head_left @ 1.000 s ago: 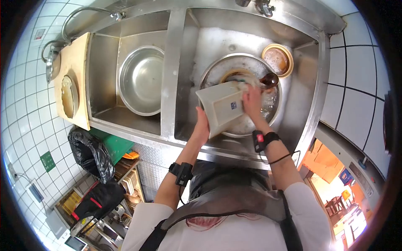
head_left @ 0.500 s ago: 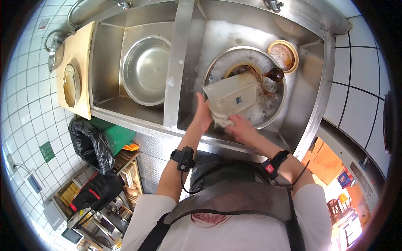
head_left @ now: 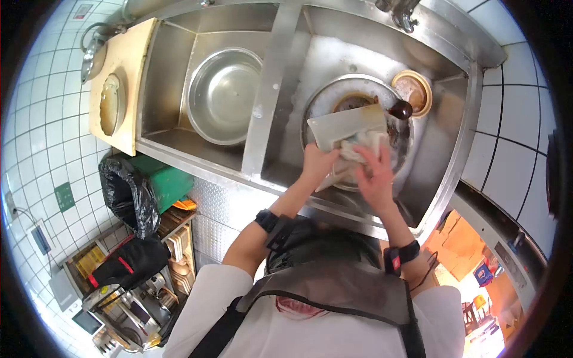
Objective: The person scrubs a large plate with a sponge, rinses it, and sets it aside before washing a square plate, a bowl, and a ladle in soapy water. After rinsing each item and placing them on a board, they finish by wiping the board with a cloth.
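Observation:
My left hand [head_left: 316, 164] grips the near left edge of a white rectangular container [head_left: 331, 125], which is tilted over a round metal basin [head_left: 310, 101]. A pale wet cloth [head_left: 356, 147] lies against the container's surface. My right hand [head_left: 377, 178] presses and holds this cloth, fingers partly spread. Inside the basin, behind the container, sits a dark brown vessel [head_left: 352, 102], mostly hidden. A dark rounded knob or handle end [head_left: 400, 110] pokes out at the basin's right rim. Beside it stands a tan-rimmed bowl [head_left: 412, 93] with brownish liquid.
The basin stands in the right sink bay [head_left: 331, 56] under a faucet [head_left: 404, 18]. A divider [head_left: 268, 107] separates it from the left bay, where a metal bowl of water [head_left: 224, 98] sits. Farther left are a wooden board [head_left: 134, 71] and a lined bin [head_left: 137, 197].
My right hand has moved up with the cloth, from the container's near edge onto its surface. The container is tilted differently, its blue label now out of sight. The whole view has shifted slightly.

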The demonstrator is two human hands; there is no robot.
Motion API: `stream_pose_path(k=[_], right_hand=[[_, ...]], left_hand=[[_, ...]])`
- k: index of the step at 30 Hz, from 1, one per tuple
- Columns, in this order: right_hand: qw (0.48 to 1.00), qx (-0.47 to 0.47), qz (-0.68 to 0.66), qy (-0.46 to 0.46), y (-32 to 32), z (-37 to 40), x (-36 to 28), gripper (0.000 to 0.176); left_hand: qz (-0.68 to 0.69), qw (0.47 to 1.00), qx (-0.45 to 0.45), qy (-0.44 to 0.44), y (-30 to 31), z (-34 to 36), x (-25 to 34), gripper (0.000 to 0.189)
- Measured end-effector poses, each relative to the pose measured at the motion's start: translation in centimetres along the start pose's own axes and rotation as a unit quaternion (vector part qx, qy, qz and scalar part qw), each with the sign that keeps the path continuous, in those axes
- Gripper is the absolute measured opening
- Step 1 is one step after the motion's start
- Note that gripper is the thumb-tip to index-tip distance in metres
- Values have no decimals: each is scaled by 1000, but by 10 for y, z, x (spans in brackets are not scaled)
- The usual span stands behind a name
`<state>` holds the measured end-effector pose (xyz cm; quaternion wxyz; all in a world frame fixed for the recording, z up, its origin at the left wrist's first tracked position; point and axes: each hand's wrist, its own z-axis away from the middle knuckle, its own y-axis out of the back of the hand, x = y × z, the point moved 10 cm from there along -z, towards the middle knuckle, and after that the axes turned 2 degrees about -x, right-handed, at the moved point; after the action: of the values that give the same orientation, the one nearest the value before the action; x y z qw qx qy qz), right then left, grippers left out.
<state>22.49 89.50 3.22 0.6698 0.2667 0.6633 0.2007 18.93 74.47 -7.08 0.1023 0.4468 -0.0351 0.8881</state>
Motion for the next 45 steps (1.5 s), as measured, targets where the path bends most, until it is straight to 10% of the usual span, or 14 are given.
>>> stream_pose_path(k=[6, 8, 10, 16, 20, 25, 31, 37, 43, 45], right_hand=[[967, 173, 129, 135, 20, -24, -16, 42], [969, 197, 109, 98, 38, -40, 6, 38], [970, 80, -73, -216, 13, -45, 112, 34], [985, 105, -24, -134, 11, -14, 123, 29], [979, 61, -33, -194, -20, 10, 140, 30], [971, 56, -93, -214, -51, 1, 93, 28], [969, 36, -54, -240, -57, 5, 77, 28], [963, 60, -48, -257, -54, 15, 94, 28], [965, 43, -65, -249, -57, 23, 101, 26], [967, 50, -71, -240, -56, 25, 103, 27]], left_hand=[[31, 994, -55, -86, 40, 42, 91, 29], [-1, 994, -31, -104, 69, 56, 113, 29], [-45, 986, 19, -160, 106, 72, 140, 27], [-99, 940, 202, -258, 246, 104, 197, 14], [-450, 818, 261, -246, 288, 18, 207, 12], [-610, 756, 176, -161, 288, -116, 115, 14], [-638, 722, 112, -243, 254, -134, 35, 33], [-677, 727, 54, -103, 248, -155, -6, 61], [-532, 830, -31, -162, 285, -202, -39, 67], [-528, 847, -54, 0, 310, -223, -78, 56]])
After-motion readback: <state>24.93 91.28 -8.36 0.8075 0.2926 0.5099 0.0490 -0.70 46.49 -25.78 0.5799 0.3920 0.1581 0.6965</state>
